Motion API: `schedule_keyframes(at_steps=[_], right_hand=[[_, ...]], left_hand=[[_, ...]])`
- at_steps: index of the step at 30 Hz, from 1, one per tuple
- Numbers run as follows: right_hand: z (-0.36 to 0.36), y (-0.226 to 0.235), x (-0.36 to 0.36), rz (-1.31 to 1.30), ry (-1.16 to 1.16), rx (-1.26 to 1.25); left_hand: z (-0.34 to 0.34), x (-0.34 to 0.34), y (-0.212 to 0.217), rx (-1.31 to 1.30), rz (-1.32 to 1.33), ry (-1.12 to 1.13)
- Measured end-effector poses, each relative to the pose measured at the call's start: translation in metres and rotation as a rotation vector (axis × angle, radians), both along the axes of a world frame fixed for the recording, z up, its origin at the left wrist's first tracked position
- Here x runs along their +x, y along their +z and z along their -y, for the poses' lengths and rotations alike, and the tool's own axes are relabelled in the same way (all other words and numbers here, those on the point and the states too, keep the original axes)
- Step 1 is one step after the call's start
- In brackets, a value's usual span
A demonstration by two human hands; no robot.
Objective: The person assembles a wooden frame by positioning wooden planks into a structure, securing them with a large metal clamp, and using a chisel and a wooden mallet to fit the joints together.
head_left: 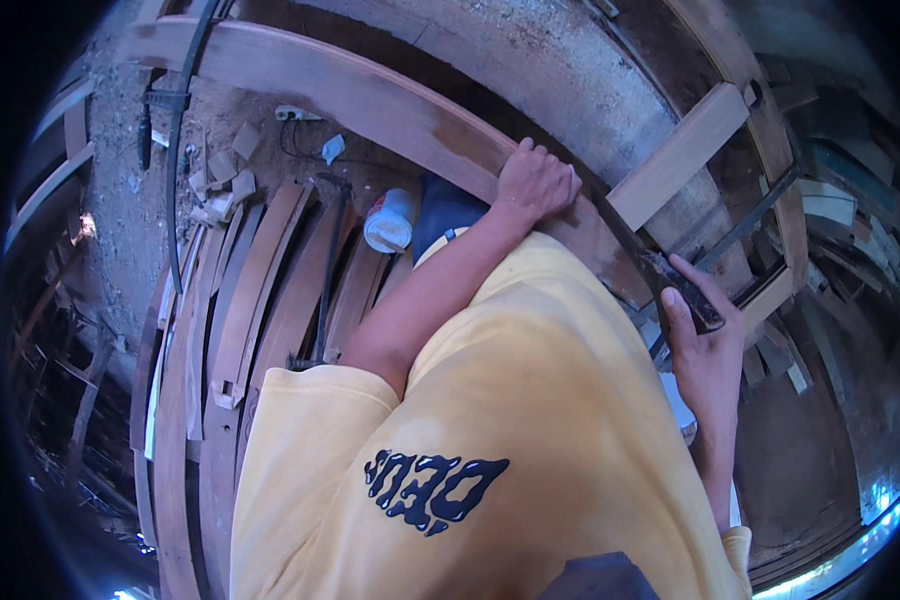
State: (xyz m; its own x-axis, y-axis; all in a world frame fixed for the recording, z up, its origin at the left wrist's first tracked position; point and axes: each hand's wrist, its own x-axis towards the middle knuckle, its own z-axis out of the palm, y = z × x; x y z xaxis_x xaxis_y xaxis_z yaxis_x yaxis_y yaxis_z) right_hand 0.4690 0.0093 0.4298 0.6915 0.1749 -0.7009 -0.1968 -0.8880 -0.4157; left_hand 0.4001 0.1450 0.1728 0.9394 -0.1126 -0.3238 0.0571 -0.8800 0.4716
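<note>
A long, curved wooden board (370, 98) crosses in front of my body, with a darker patch on its face near the middle. My left hand (538, 182) is closed over this board, its fingers curled at the far edge. To its right, my right hand (708, 325) grips the thick end of a long, dark, narrow hand tool (630, 240) between thumb and fingers. The tool slants up and left, and its far end comes close to my left knuckles. Its exact kind is not clear.
A bar clamp (182, 100) sits at the board's left end. Several curved wooden pieces (270, 290) lie at left, near wood offcuts (232, 185) and a white-blue container (390, 222). A wooden frame (785, 130) with a crosspiece (680, 155) stands at right, by another metal bar (755, 212).
</note>
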Motion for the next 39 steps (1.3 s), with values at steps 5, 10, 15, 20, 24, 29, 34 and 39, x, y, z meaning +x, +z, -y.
schedule_keyframes(at_steps=[5,10,15,20,24,29,34,39], right_hand=[[0.0,-0.048,0.01,-0.002,0.033,-0.022],[-0.009,-0.001,0.008,-0.034,-0.109,0.028],[-0.003,-0.085,0.016,-0.065,-0.008,-0.061],[-0.016,-0.037,0.017,-0.106,-0.128,-0.02],[-0.007,-0.086,0.015,-0.071,-0.018,-0.089],[-0.017,-0.014,0.007,-0.066,-0.147,-0.039],[0.003,-0.08,0.004,0.008,-0.034,-0.003],[-0.005,-0.023,-0.003,0.03,-0.101,0.003]], left_hand=[[0.001,0.008,-0.007,-0.084,0.086,0.035],[0.001,-0.003,-0.003,-0.039,0.038,0.011],[0.005,0.004,-0.003,-0.074,0.05,0.004],[-0.001,0.004,-0.006,-0.088,0.098,0.072],[0.006,0.007,-0.002,-0.107,0.038,0.004],[-0.003,0.003,-0.004,-0.08,0.026,0.023],[0.005,0.008,-0.006,-0.085,0.041,0.009],[-0.006,0.004,-0.006,-0.06,0.025,0.027]])
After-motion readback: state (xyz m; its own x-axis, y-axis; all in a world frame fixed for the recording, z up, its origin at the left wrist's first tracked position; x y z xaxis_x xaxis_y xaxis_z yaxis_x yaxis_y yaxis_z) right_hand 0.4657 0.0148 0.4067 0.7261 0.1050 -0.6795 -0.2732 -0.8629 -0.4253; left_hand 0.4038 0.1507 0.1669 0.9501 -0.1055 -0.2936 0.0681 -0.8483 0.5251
